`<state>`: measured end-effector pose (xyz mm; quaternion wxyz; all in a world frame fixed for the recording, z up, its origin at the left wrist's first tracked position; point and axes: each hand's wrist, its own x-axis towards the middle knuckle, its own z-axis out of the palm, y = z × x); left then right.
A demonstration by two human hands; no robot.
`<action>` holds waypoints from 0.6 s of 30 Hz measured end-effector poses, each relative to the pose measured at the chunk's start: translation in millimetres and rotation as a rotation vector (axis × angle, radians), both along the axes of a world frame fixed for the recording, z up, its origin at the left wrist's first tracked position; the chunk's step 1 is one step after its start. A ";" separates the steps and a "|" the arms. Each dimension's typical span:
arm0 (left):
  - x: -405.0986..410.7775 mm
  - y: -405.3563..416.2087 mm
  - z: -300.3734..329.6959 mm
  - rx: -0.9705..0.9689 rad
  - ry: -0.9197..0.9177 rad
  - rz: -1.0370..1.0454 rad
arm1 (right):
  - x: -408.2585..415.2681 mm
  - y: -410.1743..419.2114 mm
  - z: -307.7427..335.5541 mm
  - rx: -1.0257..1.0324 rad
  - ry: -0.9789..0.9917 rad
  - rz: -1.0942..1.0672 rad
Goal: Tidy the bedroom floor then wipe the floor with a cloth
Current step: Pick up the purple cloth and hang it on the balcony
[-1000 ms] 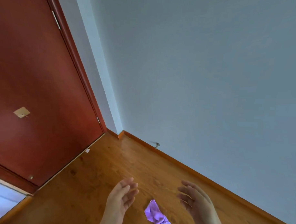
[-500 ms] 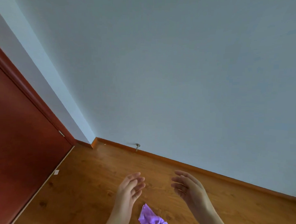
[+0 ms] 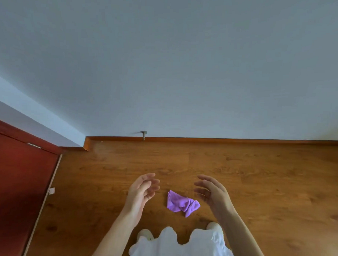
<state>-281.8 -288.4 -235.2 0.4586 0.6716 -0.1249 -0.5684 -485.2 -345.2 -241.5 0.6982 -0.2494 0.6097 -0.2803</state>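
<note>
The view has tilted down: crumpled purple cloth (image 3: 181,204) (soft, creased) lies on glossy wooden floor (image 3: 258,179) between the empty, loose-fingered left hand (image 3: 141,192) and right hand (image 3: 212,194).

white garment (image 3: 181,249) with scalloped hem, pale shoes (image 3: 144,233), bare forearms

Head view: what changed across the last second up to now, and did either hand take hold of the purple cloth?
Mostly the view itself swung right and tipped down: the red door slid to the left edge, the skirting now runs level, and the person's white clothing came into view. The purple cloth stayed crumpled on the wooden floor. The left hand and right hand stayed open, either side of it, holding nothing.
</note>
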 end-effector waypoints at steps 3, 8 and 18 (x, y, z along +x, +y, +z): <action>-1.6 -6.6 -44.0 0.040 0.025 -0.021 | -1.8 1.1 -41.0 0.054 0.009 -0.013; -8.9 -14.5 -122.7 0.111 0.017 -0.048 | -10.8 -4.7 -119.7 0.142 0.026 -0.062; -23.5 -2.6 -292.7 0.361 0.016 -0.127 | -12.6 1.9 -302.7 0.389 0.179 -0.035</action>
